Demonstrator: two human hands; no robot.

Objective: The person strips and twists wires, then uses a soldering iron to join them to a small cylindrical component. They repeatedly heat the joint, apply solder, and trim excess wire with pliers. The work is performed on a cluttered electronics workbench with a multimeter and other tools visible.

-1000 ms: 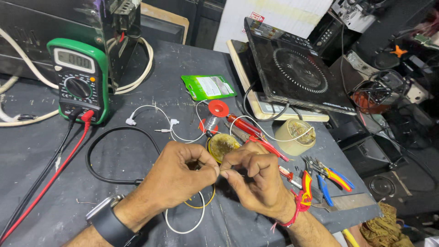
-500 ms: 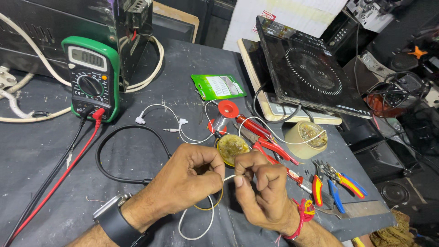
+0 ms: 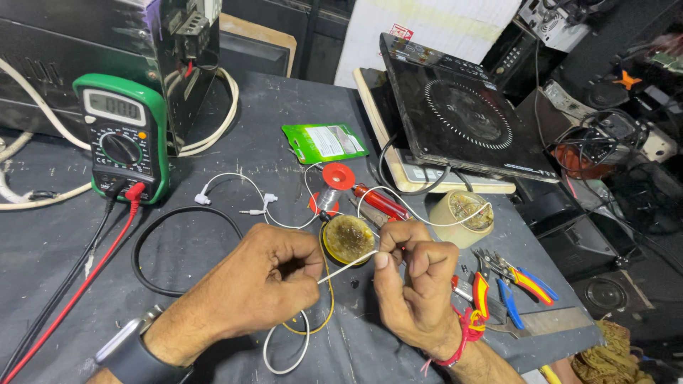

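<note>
Above the dark tabletop [image 3: 213,142], the left hand [image 3: 260,284] and right hand [image 3: 416,281] each pinch a thin white wire [image 3: 346,264] stretched between their fingers, just before the round flux tin [image 3: 347,240].

Single head view, looking steeply down, close over both hands and grey workbench [image 3: 235,135]; far right clutter probably off-bench, dim.

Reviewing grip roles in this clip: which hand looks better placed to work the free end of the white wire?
Right, probably. The right hand pinches the white wire at its tip with thumb and fingertips, while the left hand is a closed fist anchoring the wire farther back.
</note>
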